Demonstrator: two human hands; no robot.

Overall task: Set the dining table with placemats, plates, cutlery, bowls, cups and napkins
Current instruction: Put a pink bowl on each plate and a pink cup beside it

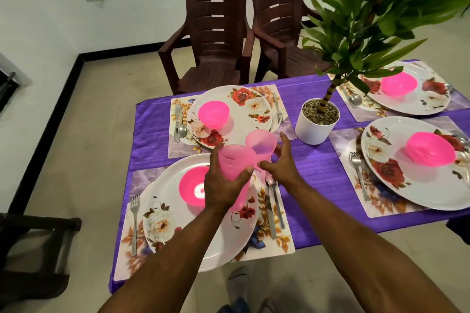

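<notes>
Cups being handed out at a table set for four.

The left hand (pixel 223 185) grips a stack of pink cups (pixel 235 162), upright over the near plate (pixel 201 211). Just to its right, the right hand (pixel 279 160) holds fingers loosely spread around a single cup (pixel 260 145), tilted mouth-up, touching it at most lightly; this hand is the nearer one. The bare mat corner (pixel 287 132) lies just beyond. Counted: four mats, four plates, four pink bowls; no napkins in view.
</notes>
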